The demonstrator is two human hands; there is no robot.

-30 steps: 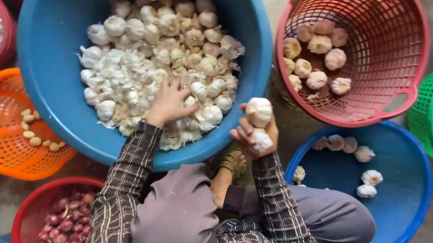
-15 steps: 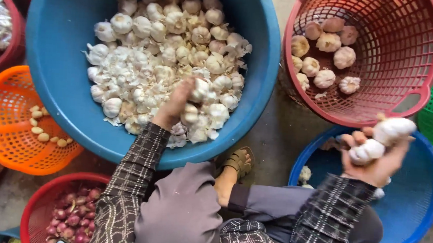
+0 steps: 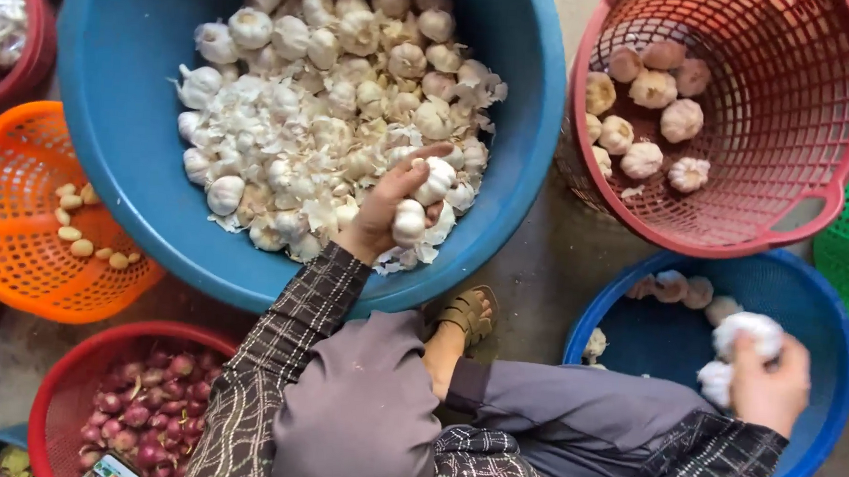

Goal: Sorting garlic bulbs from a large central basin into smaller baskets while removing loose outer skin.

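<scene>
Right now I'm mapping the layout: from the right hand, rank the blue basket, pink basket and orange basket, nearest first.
From the right hand:
1. Blue basket, under the hand, at right.
2. Pink basket, above it, upper right.
3. Orange basket, far left.

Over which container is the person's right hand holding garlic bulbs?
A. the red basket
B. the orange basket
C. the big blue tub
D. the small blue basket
D: the right hand grips white garlic bulbs over the small blue basket at lower right, while the left hand is in the big blue tub.
</scene>
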